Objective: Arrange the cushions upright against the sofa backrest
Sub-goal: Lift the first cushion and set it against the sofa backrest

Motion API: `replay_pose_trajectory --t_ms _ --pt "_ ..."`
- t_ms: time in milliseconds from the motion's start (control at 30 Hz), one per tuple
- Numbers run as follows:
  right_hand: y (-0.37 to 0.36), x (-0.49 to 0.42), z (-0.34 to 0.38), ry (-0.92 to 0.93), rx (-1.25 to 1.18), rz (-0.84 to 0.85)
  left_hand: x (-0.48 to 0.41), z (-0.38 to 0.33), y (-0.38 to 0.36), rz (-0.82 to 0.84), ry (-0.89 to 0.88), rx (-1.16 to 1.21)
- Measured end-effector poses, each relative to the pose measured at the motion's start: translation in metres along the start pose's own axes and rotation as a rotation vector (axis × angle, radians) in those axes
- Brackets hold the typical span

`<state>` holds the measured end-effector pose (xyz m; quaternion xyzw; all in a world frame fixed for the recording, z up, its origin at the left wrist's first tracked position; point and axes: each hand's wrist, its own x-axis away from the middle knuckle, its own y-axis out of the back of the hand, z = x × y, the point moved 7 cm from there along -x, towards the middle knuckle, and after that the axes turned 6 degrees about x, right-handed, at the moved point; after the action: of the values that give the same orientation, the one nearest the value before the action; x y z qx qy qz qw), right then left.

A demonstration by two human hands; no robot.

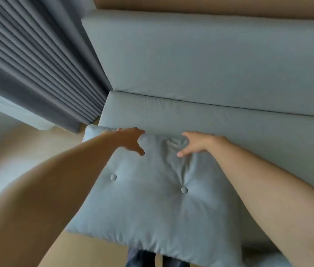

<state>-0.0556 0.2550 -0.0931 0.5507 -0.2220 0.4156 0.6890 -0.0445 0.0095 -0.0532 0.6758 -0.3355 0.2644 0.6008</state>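
Curtain [36, 60]: dark grey pleats are seen hanging at the far left, ending just beside the sofa's left end.
Floor [13, 143]: pale wood is shown below the curtain and under the cushion's near-left corner.
Left hand [131, 140]: it is laid over the cushion's far edge near the left corner; the thumb is spread wide on the top face, while the fingers are curled over the edge and mostly hidden, so a grip on the fabric is suggested but cannot be fully confirmed.
Cushion [152, 205]: a blue-grey square with two tufted buttons is held out roughly flat in front of the sofa, its far edge touching the seat front, its near edge above the person's legs.
Right hand [196, 144]: it is placed on the same far edge, toward the middle; the thumb is extended on top, the fingers are bent into bunched, wrinkled fabric.
Sofa seat [229, 128]: matching blue-grey upholstery is seen beyond the hands.
Sofa backrest [210, 60]: it is shown rising behind the seat, well apart from the cushion.
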Motion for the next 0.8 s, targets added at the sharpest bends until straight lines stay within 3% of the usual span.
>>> replay_pose_trajectory --t_ms 133,267,400,567,800 --pt "-0.010 -0.069 -0.027 -0.035 0.123 0.132 -0.089 0.021 -0.005 0.191 -0.037 -0.066" --pt "-0.050 -0.122 -0.038 0.103 -0.071 0.308 -0.151 0.031 -0.038 0.346 -0.098 -0.091" --pt "-0.064 -0.142 -0.046 0.108 -0.147 0.350 -0.178 0.044 -0.069 0.445 -0.159 0.064" --pt "-0.038 -0.108 -0.039 0.065 -0.167 0.188 -0.156 0.045 -0.050 0.319 -0.222 0.182" --pt "0.028 0.005 0.008 0.076 0.007 -0.014 -0.032 0.024 0.014 0.094 -0.326 0.164"
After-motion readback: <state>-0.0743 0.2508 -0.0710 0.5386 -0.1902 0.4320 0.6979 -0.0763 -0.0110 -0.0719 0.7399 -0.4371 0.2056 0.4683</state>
